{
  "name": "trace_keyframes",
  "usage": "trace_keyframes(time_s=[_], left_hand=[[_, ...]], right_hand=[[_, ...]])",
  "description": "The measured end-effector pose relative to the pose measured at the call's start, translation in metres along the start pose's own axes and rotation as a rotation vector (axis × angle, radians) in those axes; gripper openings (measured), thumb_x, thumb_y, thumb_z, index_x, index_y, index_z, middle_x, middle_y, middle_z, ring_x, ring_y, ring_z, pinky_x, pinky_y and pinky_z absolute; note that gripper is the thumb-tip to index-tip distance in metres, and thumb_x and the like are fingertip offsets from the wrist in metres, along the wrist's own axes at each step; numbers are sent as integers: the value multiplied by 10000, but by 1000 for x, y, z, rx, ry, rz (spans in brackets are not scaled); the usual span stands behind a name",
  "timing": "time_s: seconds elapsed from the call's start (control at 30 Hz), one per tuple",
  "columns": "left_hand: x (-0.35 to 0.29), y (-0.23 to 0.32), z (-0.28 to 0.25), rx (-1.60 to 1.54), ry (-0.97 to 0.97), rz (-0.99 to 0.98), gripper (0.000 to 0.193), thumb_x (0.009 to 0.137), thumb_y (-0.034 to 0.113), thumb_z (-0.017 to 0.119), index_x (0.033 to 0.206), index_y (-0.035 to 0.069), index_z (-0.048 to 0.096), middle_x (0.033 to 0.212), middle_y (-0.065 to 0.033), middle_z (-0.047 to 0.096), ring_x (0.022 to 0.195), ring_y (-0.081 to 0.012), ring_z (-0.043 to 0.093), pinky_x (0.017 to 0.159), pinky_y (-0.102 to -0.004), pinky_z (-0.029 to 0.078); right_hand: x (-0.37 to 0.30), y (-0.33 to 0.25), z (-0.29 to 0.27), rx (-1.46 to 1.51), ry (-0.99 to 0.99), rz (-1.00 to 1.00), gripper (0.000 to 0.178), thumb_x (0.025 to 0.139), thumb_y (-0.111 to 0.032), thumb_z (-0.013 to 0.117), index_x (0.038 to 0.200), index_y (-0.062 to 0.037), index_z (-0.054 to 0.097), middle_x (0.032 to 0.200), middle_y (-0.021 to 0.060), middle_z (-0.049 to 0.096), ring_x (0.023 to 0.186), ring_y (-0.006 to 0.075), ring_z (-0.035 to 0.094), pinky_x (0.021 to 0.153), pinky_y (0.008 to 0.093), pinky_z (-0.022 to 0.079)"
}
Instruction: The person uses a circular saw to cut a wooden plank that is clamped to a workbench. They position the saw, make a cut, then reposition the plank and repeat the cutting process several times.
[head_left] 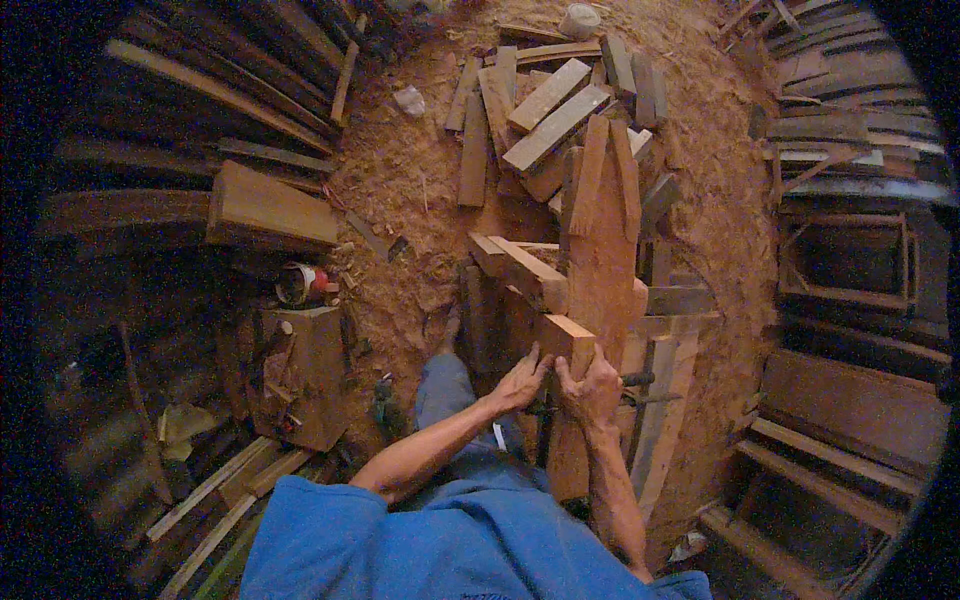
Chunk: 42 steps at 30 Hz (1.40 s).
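A short, squared wooden block [560, 342] stands in front of me against a long brown plank [605, 265] that runs away from my body. From the left, my left hand [522, 384] presses its fingers against the near left part of the block. My right hand [592, 388] is closed round the block's right end, its thumb on the near face and its fingers at the far corner. Just beyond lies another thick wooden piece [530, 272]. Beside my right wrist a dark metal rod or clamp [638, 380] sticks out.
A pile of cut wood pieces [555, 120] lies farther off on shavings-covered ground [400, 180]. To the left, a wooden box [322, 375] bears a red and white can [303, 285], near a hammer-like tool [280, 335]. Stacked boards and frames [850, 390] line the right side.
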<state>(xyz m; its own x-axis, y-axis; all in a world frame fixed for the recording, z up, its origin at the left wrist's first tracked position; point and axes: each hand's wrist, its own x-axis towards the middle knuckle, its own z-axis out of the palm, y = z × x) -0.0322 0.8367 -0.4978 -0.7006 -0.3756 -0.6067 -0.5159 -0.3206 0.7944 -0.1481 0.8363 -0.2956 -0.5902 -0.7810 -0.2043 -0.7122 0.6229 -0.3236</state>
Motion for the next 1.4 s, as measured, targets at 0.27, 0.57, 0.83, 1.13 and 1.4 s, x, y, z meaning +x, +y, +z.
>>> trace_keyframes(time_s=[0.27,0.57,0.83,1.13,1.4], left_hand=[[15,-21,12,-36,59,9,865,1014,593,266,1522,-89,112,1511,-317,327,1418,-402,327,1179,-385,254],[25,-47,41,13,304,248,789,1013,559,353,1491,-66,290,1481,-281,405,1390,-394,378,1150,-407,295],[49,-110,70,384,62,-314,498,986,373,437,1161,-63,601,1104,-324,636,1070,-497,597,958,-505,472],[20,-135,87,-83,375,-199,436,976,296,460,1188,-53,611,1197,-297,617,1157,-455,565,972,-463,451],[-20,-84,97,-110,626,-50,395,993,259,444,1220,-32,584,1190,-238,642,1117,-369,610,959,-407,457]], right_hand=[[-9,39,33,107,25,-36,670,840,-505,688,1245,21,594,981,267,690,891,428,681,777,464,551],[16,242,8,-241,-418,-67,663,939,-654,446,1273,-111,628,1184,166,677,1123,353,618,1007,497,421],[24,303,11,-305,-763,-128,747,919,-726,361,1249,-122,652,1107,145,702,1113,349,602,1019,541,349],[-39,323,13,-277,-306,-358,600,819,-572,644,1163,-82,683,1026,150,696,1039,339,594,951,516,368],[-63,338,11,-67,-251,-352,689,815,-582,661,1250,-50,617,1086,155,663,1073,350,568,1010,513,332]])
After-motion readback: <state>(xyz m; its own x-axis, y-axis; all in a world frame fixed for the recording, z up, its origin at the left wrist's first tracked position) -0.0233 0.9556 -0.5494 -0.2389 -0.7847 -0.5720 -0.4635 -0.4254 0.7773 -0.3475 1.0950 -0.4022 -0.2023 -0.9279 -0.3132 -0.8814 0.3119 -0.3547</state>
